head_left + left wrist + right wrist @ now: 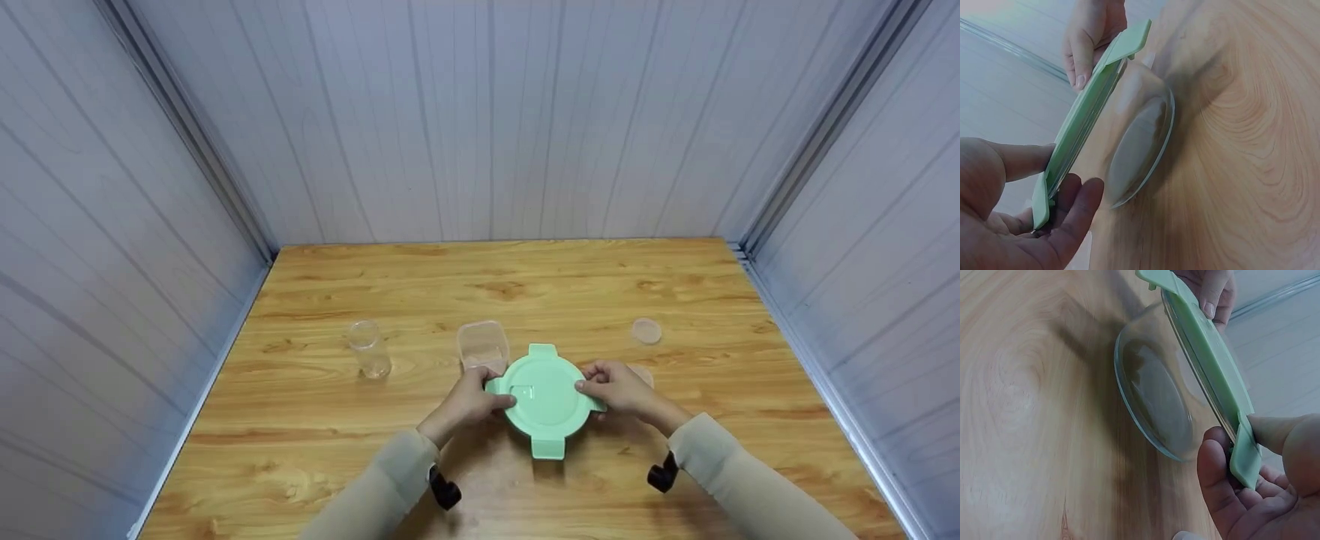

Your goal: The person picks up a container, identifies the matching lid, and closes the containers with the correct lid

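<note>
A round green lid (551, 397) with flaps sticking outward lies over a clear round glass bowl (1145, 135), whose curved side and base show beneath it in both wrist views. At the lid's left side, my left hand (472, 400) pinches the edge by a flap, thumb on top and fingers curled underneath. On the opposite side my right hand (619, 390) grips the lid the same way, its thumb on the top face (1247, 422) and its fingers below the flap. In the head view, the lid hides nearly all of the bowl.
Left of the hands stands a clear jar (369, 350). Just behind the left hand sits a clear square container (483, 345). A small round clear lid (646, 331) lies behind the right hand, which partly covers another clear piece (643, 374). Pale panel walls (480, 120) enclose the wooden table (315, 285).
</note>
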Tool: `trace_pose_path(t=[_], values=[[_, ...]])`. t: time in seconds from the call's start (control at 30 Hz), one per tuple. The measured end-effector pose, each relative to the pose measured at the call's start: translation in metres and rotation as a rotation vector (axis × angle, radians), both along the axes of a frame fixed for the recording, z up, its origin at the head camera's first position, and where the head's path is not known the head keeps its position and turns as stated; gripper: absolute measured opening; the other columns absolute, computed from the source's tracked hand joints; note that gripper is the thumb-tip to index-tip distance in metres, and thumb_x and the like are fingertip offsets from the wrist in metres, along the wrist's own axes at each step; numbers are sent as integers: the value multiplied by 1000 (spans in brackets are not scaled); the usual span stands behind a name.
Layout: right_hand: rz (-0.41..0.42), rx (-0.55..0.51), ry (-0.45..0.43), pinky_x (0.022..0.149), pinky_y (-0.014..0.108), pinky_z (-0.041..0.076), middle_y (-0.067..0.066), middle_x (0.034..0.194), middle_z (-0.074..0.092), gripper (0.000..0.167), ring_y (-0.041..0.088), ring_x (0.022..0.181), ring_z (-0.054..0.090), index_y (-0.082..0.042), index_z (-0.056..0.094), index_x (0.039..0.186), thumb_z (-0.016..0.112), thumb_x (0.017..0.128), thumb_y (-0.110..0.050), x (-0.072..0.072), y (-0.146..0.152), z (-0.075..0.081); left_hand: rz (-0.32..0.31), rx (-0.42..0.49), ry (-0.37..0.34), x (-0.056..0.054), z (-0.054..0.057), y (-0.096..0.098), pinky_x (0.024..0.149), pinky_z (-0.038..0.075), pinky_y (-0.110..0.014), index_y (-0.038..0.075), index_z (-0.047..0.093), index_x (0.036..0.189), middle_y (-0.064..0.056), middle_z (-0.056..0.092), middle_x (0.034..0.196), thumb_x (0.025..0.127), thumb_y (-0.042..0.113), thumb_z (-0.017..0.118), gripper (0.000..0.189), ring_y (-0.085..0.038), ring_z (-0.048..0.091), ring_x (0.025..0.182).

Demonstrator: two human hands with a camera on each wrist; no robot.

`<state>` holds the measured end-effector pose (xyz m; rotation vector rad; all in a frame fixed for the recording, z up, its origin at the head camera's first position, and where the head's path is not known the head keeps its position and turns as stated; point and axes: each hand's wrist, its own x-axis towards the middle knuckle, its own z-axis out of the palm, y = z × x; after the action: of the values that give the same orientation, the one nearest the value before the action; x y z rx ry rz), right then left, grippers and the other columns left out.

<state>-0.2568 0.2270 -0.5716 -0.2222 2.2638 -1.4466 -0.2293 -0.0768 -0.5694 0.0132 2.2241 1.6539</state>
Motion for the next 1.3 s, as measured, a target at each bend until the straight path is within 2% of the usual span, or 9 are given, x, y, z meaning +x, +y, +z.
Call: trace_pose_path(t=[0.17, 0.3, 0.47, 0.57, 0.73, 0.87, 0.97, 1.03, 1.3], values=[[-2, 48, 74, 58, 29, 61, 4, 92, 65, 31, 11, 75, 62, 5, 66, 119, 72, 105, -21, -1, 1, 1, 15, 44, -18, 1, -1, 2, 65, 64, -34, -6, 60, 118, -14, 67, 101, 94, 4, 81, 34, -19, 68, 73], [-21, 118, 143, 56, 25, 54, 4, 89, 65, 30, 12, 74, 57, 4, 69, 116, 75, 103, -23, 0, 1, 5, 34, 80, -10, 2, -5, 5, 61, 63, -33, -5, 58, 113, -14, 69, 95, 94, 5, 80, 31, -18, 69, 67], [-46, 202, 172, 61, 25, 48, 5, 88, 65, 32, 14, 75, 56, 1, 70, 112, 79, 100, -27, -1, 3, 10, 43, 128, -6, 3, -8, 8, 57, 63, -34, -2, 54, 107, -13, 70, 87, 94, 6, 80, 30, -19, 68, 60], [-69, 248, 146, 61, 27, 46, 3, 82, 62, 35, 13, 71, 55, -3, 68, 105, 81, 98, -34, -1, 6, 12, 44, 143, -18, 4, -9, 9, 60, 65, -37, -2, 53, 107, -13, 69, 89, 95, 5, 80, 30, -19, 68, 61], [-78, 301, 67, 48, 26, 36, -2, 61, 53, 44, 11, 51, 43, -11, 62, 84, 83, 96, -48, 1, 10, 15, 35, 157, -9, 4, -12, 11, 59, 64, -34, -3, 54, 105, -13, 70, 86, 94, 3, 79, 28, -16, 67, 59], [-72, 316, 44, 44, 28, 43, 0, 55, 58, 48, 11, 44, 49, -14, 61, 72, 81, 97, -51, 2, 10, 15, 36, 163, -7, 5, -12, 11, 59, 65, -34, -4, 55, 104, -13, 71, 85, 95, 2, 79, 27, -15, 68, 58], [-82, 306, 39, 48, 32, 54, 3, 59, 64, 46, 15, 47, 61, -13, 62, 72, 80, 98, -47, 1, 9, 17, 41, 151, -14, 4, -11, 12, 61, 66, -37, -3, 55, 104, -13, 70, 88, 95, 3, 80, 27, -15, 68, 60], [-84, 300, 33, 50, 33, 57, 4, 61, 65, 46, 16, 48, 63, -12, 63, 73, 80, 100, -45, 1, 8, 17, 42, 145, -11, 3, -11, 12, 62, 66, -38, -3, 55, 105, -14, 70, 89, 95, 4, 80, 27, -16, 68, 60], [-61, 233, -18, 48, 29, 56, 5, 63, 68, 43, 14, 49, 65, -6, 67, 77, 76, 104, -38, 1, 7, 17, 43, 158, -23, 1, -13, 11, 60, 65, -35, -2, 55, 103, -13, 70, 89, 95, 3, 79, 26, -15, 68, 61]])
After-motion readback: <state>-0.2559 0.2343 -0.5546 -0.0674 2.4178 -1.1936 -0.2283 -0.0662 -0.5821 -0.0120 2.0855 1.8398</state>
